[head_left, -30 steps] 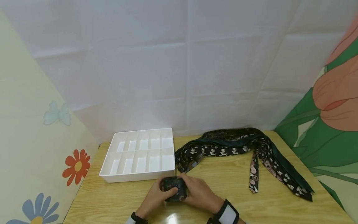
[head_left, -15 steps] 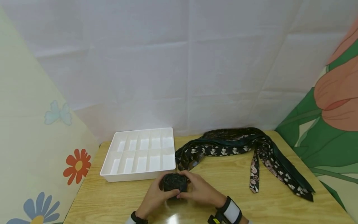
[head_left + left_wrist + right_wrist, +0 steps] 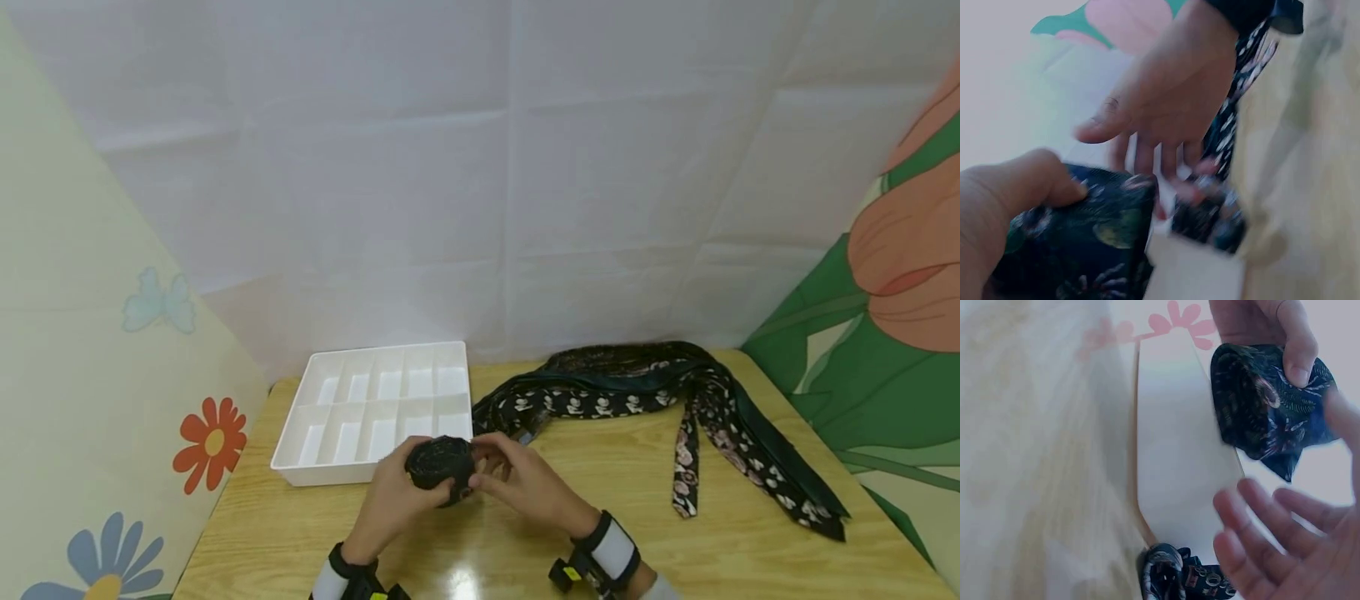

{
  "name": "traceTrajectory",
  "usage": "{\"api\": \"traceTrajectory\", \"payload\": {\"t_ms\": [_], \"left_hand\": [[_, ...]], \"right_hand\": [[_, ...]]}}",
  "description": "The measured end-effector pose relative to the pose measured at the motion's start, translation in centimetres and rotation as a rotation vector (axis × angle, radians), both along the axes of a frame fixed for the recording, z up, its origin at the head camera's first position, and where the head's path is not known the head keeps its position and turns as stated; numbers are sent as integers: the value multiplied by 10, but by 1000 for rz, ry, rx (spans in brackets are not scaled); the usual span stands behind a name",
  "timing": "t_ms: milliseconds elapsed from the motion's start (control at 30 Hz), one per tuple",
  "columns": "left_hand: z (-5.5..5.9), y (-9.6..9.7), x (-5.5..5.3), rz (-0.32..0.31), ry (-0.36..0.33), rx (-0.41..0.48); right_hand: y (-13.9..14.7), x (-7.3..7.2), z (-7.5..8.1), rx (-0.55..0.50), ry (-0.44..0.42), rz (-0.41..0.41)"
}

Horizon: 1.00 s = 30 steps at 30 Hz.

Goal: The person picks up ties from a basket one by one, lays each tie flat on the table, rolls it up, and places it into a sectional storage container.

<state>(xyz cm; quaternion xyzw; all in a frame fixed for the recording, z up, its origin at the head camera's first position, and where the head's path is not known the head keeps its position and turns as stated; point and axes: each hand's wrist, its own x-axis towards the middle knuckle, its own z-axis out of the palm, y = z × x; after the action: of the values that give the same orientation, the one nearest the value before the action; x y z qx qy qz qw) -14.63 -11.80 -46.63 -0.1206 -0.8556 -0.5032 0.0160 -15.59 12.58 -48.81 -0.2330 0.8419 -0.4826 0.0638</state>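
Observation:
A dark floral necktie (image 3: 437, 463), wound into a roll, is held up just in front of the white tray. My left hand (image 3: 388, 498) grips it, its thumb pressing the patterned side in the right wrist view, where the tie roll (image 3: 1266, 403) shows a loose pointed tip below. My right hand (image 3: 534, 490) is beside the roll with its fingers spread apart and nothing in them; the left wrist view shows this right hand (image 3: 1169, 94) apart from the rolled tie (image 3: 1107, 231). More dark patterned neckties (image 3: 600, 392) lie stretched across the back right of the table.
The white divided tray (image 3: 371, 473) has two rows of compartments and stands at the back left of the wooden table (image 3: 600, 483). A pale cloth backdrop (image 3: 420, 208) hangs behind, with flower-painted panels at both sides.
The rolled tie has risen and moved left toward the tray in my left hand. My right hand, earlier holding the roll too, has come away from it.

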Motion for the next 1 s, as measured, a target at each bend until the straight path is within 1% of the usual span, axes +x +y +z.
{"api": "traceTrajectory", "payload": {"t_ms": [100,200,300,400,567,700,867,1000], "left_hand": [[9,-9,-9,153,76,12],[14,-18,-23,275,146,23],[13,-24,-37,379,184,23],[9,-28,-47,462,196,14],[-3,-30,-56,563,180,1],[-13,-30,-58,625,168,-14],[-19,-28,-59,677,184,-34],[-22,-27,-60,701,212,-79]], "right_hand": [[-1,-10,3,-13,17,-60],[-3,-19,3,-1,42,-128],[-7,-26,2,23,36,-189],[-13,-30,1,54,33,-226],[-21,-35,0,67,65,-247],[-23,-36,1,73,85,-232],[-25,-36,2,86,88,-210],[-26,-35,2,87,81,-208]]}}
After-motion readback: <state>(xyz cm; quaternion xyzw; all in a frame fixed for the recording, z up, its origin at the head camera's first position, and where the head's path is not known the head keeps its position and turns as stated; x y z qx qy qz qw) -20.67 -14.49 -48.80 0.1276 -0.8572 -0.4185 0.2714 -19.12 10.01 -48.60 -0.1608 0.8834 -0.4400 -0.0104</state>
